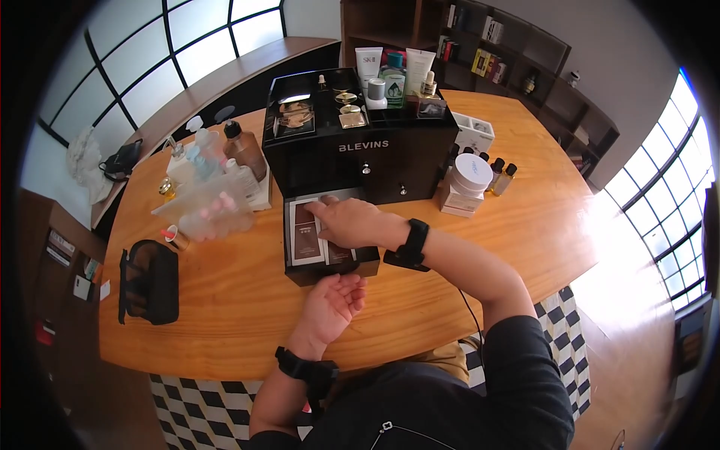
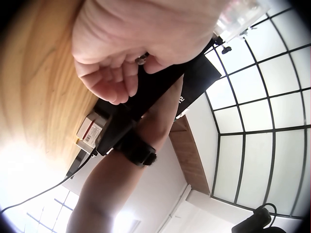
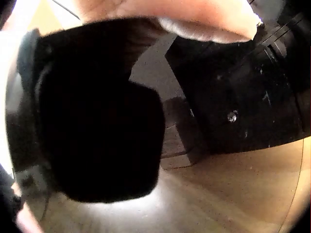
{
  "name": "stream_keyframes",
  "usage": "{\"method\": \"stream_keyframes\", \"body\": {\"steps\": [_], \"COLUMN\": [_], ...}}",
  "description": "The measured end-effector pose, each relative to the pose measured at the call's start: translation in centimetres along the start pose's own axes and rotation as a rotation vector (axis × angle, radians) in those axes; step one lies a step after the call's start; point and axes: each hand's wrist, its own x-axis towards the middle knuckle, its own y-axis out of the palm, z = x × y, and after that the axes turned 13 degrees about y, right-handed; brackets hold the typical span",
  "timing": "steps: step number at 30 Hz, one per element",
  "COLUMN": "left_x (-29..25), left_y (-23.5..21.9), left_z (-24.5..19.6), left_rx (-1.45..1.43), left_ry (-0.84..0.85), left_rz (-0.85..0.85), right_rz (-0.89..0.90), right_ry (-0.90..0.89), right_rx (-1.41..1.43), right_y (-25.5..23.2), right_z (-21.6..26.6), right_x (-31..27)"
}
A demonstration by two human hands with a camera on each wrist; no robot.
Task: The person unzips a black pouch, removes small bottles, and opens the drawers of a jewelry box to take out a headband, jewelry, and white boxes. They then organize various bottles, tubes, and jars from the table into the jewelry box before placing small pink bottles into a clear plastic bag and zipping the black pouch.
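Note:
A black drawer (image 1: 369,264) is pulled out of the lower left of the black BLEVINS cosmetics box (image 1: 420,165). Brown and white flat packets (image 1: 306,244) lie inside it. My right hand (image 1: 349,223) reaches over the drawer with its fingertips on the packets near the back; its palm side is hidden in the head view. Below the drawer's front my left hand (image 1: 330,307) is turned palm up with curled fingers. In the left wrist view a small crystal knob (image 2: 142,59) shows between its thumb and forefinger.
Bottles, tubes and compacts (image 1: 352,116) stand on the box. A white-lidded jar (image 1: 472,172) sits on small cartons at the right, beside several little bottles. Leftward are a frosted pouch (image 1: 214,210), a brown pump bottle (image 1: 244,150) and a black mesh case (image 1: 150,281) on the wooden table (image 1: 232,330).

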Motion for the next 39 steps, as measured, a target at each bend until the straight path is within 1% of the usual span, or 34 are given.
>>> {"method": "stream_keyframes", "body": {"steps": [3,4,6,9,12,14,15,16,17,19,21,22,24,26,27,29,30,31,32,34,36,39], "left_x": [0.0,0.1,0.0,0.0,0.2,0.2,0.0,-0.1,-0.2,-0.1,-0.1,0.0,0.1,0.6,1.1,2.2,2.7,3.3,3.7,4.7,5.9,8.0], "left_y": [0.0,-0.1,-0.1,0.3,0.3,0.1,0.4,0.5,0.6,0.6,0.3,0.4,0.7,1.1,1.3,2.0,2.2,2.1,2.2,2.4,2.4,3.3], "left_z": [0.0,0.0,0.0,-0.1,-0.4,-0.4,-0.5,-0.4,-0.4,-0.4,-0.5,-0.4,-0.4,-0.4,-0.5,-0.8,-0.8,-0.7,-0.7,-1.0,-1.6,-2.4], "left_rx": [0.004,0.007,0.014,0.015,0.009,0.026,0.048,0.059,0.07,0.087,0.104,0.109,0.121,0.132,0.137,0.173,0.193,0.192,0.196,0.204,0.171,0.151], "left_ry": [0.009,0.014,0.019,0.037,0.081,0.102,0.107,0.114,0.123,0.132,0.136,0.143,0.161,0.184,0.198,0.197,0.191,0.207,0.221,0.247,0.261,0.297], "left_rz": [0.011,0.017,0.018,0.013,0.046,0.084,0.053,0.037,0.022,0.02,0.044,0.047,0.05,0.04,0.035,-0.011,-0.036,-0.087,-0.094,-0.101,-0.069,-0.073], "right_rz": [-0.041,-0.014,0.041,-0.075,-0.132,-0.071,-0.043,-0.081,-0.16,-0.35,-0.488,-0.545,-0.537,-0.585,-0.607,-0.577,-0.563,-0.539,-0.517,-0.458,-0.389,-0.388], "right_ry": [-0.149,-0.186,-0.26,-0.345,-0.411,-0.29,-0.224,-0.196,-0.072,0.042,0.054,0.107,0.257,0.38,0.44,0.437,0.441,0.426,0.408,0.376,0.356,0.365], "right_rx": [0.062,-0.003,-0.132,0.018,0.185,0.467,0.608,0.708,0.996,1.321,1.645,1.779,2.06,2.092,2.105,2.242,2.312,2.328,2.343,2.369,2.391,2.4], "right_y": [0.4,0.5,-1.1,-2.5,-3.5,-5.5,-6.2,-6.6,-6.1,-5.8,-4.8,-4.5,-3.6,-1.7,-1.3,-1.2,-1.0,-0.9,-1.0,-0.9,-0.6,-0.9], "right_z": [-1.3,-1.6,-0.8,-0.9,-2.3,-3.2,-4.1,-5.9,-7.3,-11.2,-16.1,-18.2,-22.0,-25.8,-26.7,-27.9,-28.0,-27.9,-27.3,-26.5,-25.9,-25.2], "right_x": [0.0,-0.4,-2.6,-5.9,-8.4,-10.6,-11.6,-12.3,-12.9,-13.5,-13.8,-14.0,-14.7,-15.1,-15.2,-15.4,-15.5,-15.6,-15.7,-15.5,-15.5,-15.6]}}
